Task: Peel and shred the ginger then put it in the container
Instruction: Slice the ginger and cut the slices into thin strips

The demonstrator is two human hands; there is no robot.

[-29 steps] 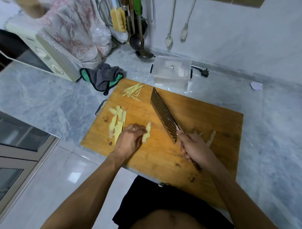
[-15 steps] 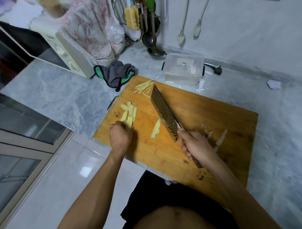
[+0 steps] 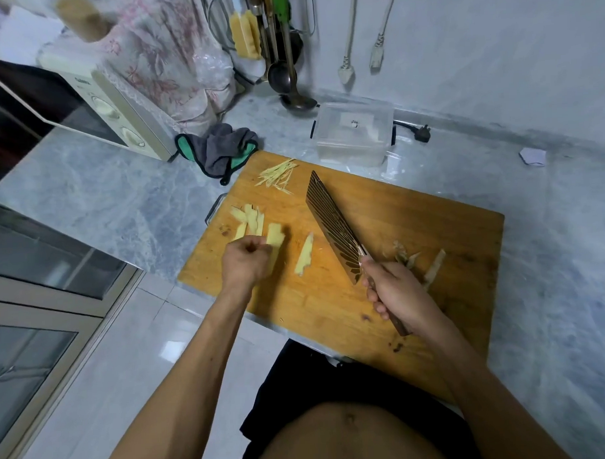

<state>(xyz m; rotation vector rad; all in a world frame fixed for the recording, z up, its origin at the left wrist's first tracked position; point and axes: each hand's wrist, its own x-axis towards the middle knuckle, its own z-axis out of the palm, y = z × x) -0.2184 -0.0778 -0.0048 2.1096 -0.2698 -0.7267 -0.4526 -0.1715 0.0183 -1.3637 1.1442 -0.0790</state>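
On the wooden cutting board [image 3: 414, 232] lie several pale ginger slices [image 3: 249, 217] at the left, one single slice [image 3: 304, 256] in the middle and a small heap of ginger shreds [image 3: 279, 173] at the far corner. My left hand [image 3: 244, 264] pinches one ginger slice [image 3: 274, 235] at the left of the board. My right hand [image 3: 397, 296] grips the handle of a ridged cleaver [image 3: 333, 224], whose blade points away over the board. Brownish peelings [image 3: 419, 263] lie just beyond my right hand. The clear plastic container [image 3: 354, 134] stands behind the board.
A grey-green cloth [image 3: 219, 151] lies by the board's far left corner, with a microwave [image 3: 94, 109] beyond it. Ladles and utensils [image 3: 281, 58] hang at the wall. A black plug [image 3: 423, 134] and a scrap of paper [image 3: 533, 156] lie on the marble counter [image 3: 555, 254].
My left hand let go of the single slice in the middle, moved left to the pile of slices and now pinches one of them. The cleaver has barely moved.
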